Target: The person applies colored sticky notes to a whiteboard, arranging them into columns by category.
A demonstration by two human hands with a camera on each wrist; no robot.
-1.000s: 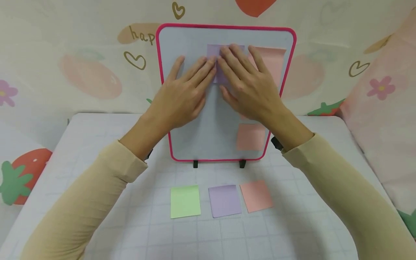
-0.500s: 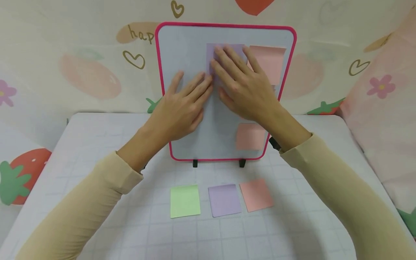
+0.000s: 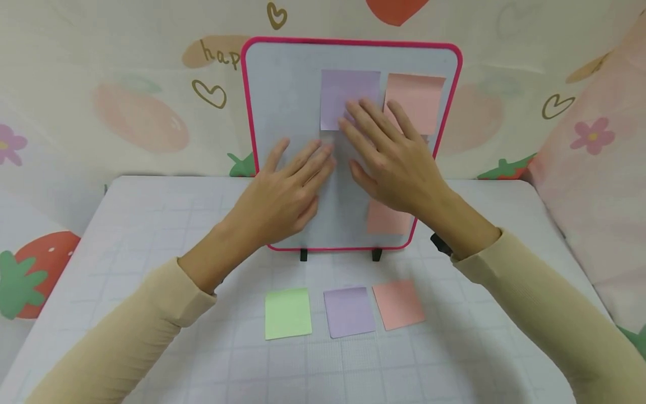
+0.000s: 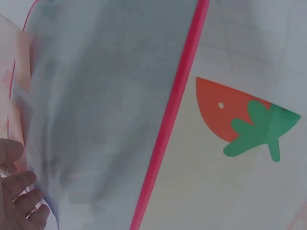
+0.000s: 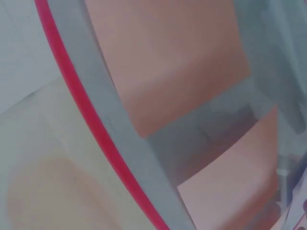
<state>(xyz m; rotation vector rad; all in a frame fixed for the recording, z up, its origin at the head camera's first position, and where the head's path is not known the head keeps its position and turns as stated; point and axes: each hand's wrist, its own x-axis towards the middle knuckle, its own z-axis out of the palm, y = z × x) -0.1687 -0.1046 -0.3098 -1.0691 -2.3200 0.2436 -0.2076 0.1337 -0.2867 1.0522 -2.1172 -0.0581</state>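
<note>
A whiteboard (image 3: 282, 84) with a pink rim stands upright on the table. On its upper part sits a purple sticky note (image 3: 338, 92), with a pink sticky note (image 3: 426, 101) to its right. My right hand (image 3: 396, 157) has its fingers extended, fingertips over the purple note's lower right corner. It also covers part of the pink note. Lower left of the purple note, my left hand (image 3: 285, 193) spreads its fingers at the board's face, holding nothing. Another pink note (image 3: 386, 219) shows beneath my right hand. Two pink notes, the larger one (image 5: 172, 62) nearer, appear in the right wrist view.
In front of the board, a green sticky note (image 3: 288, 313), a purple one (image 3: 349, 312) and a pink one (image 3: 398, 304) lie in a row on the table (image 3: 202, 359). Two black feet (image 3: 304, 255) support the board. A printed cloth (image 3: 141, 33) hangs behind.
Both hands have moved down the board, uncovering most of the purple note. My left hand has slid below it, off the note. The notes on the table stay put.
</note>
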